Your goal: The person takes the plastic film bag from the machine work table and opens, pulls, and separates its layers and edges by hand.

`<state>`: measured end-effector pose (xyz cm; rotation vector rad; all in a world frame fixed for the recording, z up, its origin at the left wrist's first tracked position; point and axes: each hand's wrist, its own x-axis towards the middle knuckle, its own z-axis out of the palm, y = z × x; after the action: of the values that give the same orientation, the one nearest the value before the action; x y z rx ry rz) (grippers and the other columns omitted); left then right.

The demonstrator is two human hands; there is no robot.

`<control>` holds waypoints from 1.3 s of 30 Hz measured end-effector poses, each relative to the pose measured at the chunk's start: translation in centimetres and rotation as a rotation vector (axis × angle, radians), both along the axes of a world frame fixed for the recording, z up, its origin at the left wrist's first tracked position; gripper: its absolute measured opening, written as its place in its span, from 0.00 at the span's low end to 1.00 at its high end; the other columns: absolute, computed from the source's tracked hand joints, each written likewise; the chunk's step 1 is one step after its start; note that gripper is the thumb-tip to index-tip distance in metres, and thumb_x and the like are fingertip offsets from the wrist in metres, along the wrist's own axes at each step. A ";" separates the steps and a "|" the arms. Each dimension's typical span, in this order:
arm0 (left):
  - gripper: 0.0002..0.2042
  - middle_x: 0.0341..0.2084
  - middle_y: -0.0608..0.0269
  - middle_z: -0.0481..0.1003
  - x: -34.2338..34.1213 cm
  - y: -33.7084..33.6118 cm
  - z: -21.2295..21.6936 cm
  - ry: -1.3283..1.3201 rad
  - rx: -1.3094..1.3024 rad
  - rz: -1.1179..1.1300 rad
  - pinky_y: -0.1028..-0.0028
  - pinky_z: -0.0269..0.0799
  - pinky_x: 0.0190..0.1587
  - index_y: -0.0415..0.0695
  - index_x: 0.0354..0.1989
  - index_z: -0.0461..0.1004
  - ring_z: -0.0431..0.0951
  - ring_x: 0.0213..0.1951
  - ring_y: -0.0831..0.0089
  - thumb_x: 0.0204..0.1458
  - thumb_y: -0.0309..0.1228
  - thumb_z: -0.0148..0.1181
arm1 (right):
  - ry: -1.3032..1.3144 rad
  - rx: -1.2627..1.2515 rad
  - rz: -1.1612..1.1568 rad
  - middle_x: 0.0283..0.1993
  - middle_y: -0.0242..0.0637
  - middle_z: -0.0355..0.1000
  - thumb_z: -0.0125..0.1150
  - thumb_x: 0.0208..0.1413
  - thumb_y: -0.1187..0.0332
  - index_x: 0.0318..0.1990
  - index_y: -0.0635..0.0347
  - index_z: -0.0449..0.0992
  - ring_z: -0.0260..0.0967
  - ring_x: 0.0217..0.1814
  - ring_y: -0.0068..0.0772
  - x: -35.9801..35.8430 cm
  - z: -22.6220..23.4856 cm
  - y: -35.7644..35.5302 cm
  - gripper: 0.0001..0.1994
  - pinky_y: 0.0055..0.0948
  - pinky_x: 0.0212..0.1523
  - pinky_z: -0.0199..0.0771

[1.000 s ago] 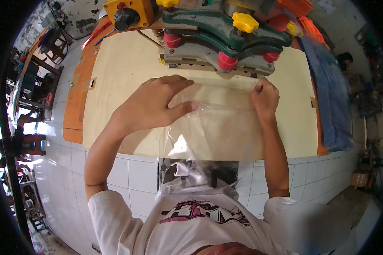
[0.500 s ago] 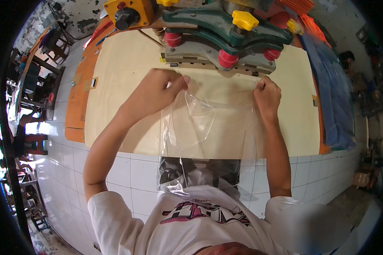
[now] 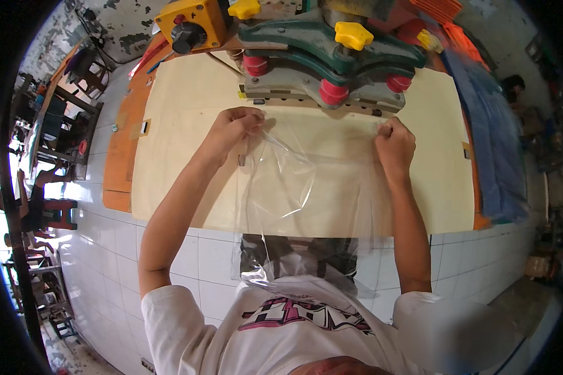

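A clear plastic sheet point(image 3: 306, 187) is stretched between my hands and hangs over the table's near edge toward my shirt. My left hand point(image 3: 236, 128) pinches its far left corner, fingers closed. At the far right corner my right hand point(image 3: 395, 145) grips the sheet in a fist. Both hands are just short of a press machine point(image 3: 325, 69), which has a green frame, red round mounts and a flat grey plate with a bar along its front. Whether the sheet is one layer or a bag I cannot tell.
Under the sheet lies a pale yellow board point(image 3: 175, 144) on an orange-brown wooden table point(image 3: 120, 169). A yellow control box point(image 3: 192, 25) with a black knob stands at the back left. Blue translucent plastic sheets point(image 3: 485, 137) hang over the right side. White floor tiles surround the table.
My left hand has shifted slightly left, and its fingers have curled closer together on the sheet's corner. My right hand keeps its grip nearly in place. The whole view has shifted slightly.
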<state>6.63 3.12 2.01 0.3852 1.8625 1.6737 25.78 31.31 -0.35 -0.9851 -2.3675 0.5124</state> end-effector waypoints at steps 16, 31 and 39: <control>0.12 0.21 0.65 0.74 1.3 0.3 -0.7 -0.081 0.037 0.026 0.81 0.63 0.24 0.35 0.29 0.76 0.69 0.23 0.82 0.62 0.30 0.53 | 0.083 -0.103 -0.076 0.24 0.41 0.74 0.60 0.54 0.71 0.29 0.63 0.74 0.73 0.27 0.38 0.3 0.2 -0.1 0.05 0.37 0.33 0.71; 0.11 0.26 0.59 0.76 1.2 -0.3 -0.1 -0.186 0.194 -0.167 0.77 0.70 0.36 0.33 0.42 0.75 0.76 0.30 0.75 0.54 0.23 0.50 | 0.363 -0.723 0.075 0.21 0.22 0.61 0.55 0.63 0.65 0.29 0.56 0.70 0.51 0.18 0.11 2.7 3.2 -0.7 0.10 0.17 0.17 0.48; 0.16 0.24 0.56 0.76 1.3 -0.3 0.8 -0.163 0.169 -0.398 0.74 0.71 0.33 0.31 0.45 0.76 0.76 0.27 0.72 0.49 0.20 0.47 | 0.589 -0.720 0.165 0.21 0.23 0.60 0.54 0.63 0.66 0.31 0.56 0.69 0.49 0.17 0.12 4.8 2.6 -0.5 0.08 0.15 0.16 0.46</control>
<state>7.89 2.86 2.80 0.6249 1.4211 1.5382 30.56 30.82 2.21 -0.7580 -1.7391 1.5507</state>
